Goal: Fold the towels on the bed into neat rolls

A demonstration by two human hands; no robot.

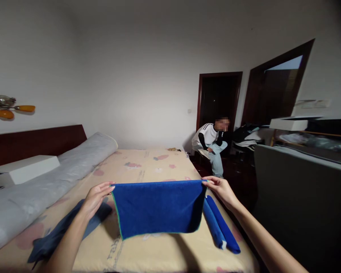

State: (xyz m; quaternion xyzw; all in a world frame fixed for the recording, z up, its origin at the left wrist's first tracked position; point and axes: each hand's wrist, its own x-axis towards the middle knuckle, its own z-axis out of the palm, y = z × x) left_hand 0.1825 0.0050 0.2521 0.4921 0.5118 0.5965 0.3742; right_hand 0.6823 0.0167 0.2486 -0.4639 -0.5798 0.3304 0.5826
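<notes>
A blue towel (159,208) with a green edge hangs stretched between my hands above the bed. My left hand (98,195) pinches its upper left corner, and my right hand (218,187) pinches the upper right one. To the right of the towel, two rolled blue towels (216,220) lie side by side on the bed. A crumpled dark blue cloth (57,235) rests at the left, partly hidden behind my left forearm.
The bed (130,155) has a cream printed sheet. Along its left side lie a grey bedding roll (88,151) and a white box (34,168). A person (208,140) sits beyond the far right corner. A dark panel (301,204) stands at right.
</notes>
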